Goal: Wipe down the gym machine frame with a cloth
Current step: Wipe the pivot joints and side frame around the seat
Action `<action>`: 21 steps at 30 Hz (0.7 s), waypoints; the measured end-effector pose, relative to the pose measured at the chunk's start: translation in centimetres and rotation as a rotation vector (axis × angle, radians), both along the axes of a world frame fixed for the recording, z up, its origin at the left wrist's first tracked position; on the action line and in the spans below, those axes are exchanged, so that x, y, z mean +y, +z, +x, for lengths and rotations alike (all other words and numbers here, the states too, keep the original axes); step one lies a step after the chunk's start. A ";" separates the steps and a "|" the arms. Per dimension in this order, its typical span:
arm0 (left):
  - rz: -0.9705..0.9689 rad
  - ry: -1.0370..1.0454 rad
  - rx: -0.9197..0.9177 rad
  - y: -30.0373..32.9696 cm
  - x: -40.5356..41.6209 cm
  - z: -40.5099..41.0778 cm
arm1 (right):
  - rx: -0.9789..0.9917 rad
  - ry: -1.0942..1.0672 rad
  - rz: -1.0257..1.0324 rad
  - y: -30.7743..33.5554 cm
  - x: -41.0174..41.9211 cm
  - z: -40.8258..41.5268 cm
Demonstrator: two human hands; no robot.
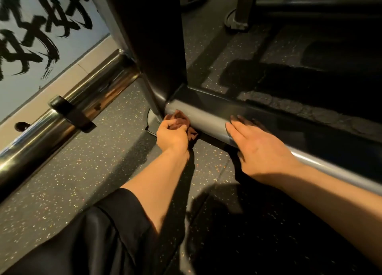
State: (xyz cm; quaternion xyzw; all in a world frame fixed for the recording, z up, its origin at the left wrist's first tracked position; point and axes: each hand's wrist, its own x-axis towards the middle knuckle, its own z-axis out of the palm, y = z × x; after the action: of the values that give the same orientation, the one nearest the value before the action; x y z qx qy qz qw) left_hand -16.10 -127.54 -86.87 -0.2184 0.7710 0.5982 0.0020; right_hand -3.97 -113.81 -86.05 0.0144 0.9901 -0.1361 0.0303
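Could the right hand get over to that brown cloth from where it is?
Probably yes. The right hand lies flat on the frame rail, and bare rail separates it from the cloth, which the left hand grips.

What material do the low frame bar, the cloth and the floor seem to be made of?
Low frame bar: probably painted metal, satin grey, with a soft highlight along it. Cloth: soft woven or microfibre fabric, reddish-brown, bunched in folds in the left hand. Floor: likely rubber matting, matte dark grey with coloured flecks.

Left hand presses bunched cloth against frame rail beside upright post; right hand flat on rail.
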 end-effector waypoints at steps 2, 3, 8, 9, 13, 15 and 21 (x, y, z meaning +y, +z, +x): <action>-0.077 -0.052 0.003 0.2 0.7 1.8 | 0.015 -0.002 0.004 0.0 0.0 0.0; -0.148 -0.087 0.000 0.4 1.1 2.6 | 0.015 -0.007 0.000 0.0 -0.1 0.0; -0.382 -0.271 0.036 1.0 2.3 6.0 | -0.014 -0.024 -0.116 1.0 0.1 0.3; -0.394 -0.296 0.050 1.4 2.6 6.3 | -0.026 -0.032 -0.167 1.5 0.1 0.2; -0.279 -0.481 0.012 4.3 4.3 6.6 | -0.026 -0.199 -0.559 3.0 0.2 1.0; -0.148 -0.587 -0.044 5.7 5.2 6.8 | 0.053 -0.290 -0.725 3.8 0.4 2.4; 0.055 -0.794 0.034 10.3 8.7 11.7 | 0.288 -0.554 -0.835 7.6 2.7 8.5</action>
State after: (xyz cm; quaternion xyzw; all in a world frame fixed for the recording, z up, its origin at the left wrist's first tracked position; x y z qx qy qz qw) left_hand -4.44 -118.82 -76.54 0.1066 0.7791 0.5749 0.2260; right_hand 4.55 -111.07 -78.43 0.2439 0.8047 -0.5228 -0.1403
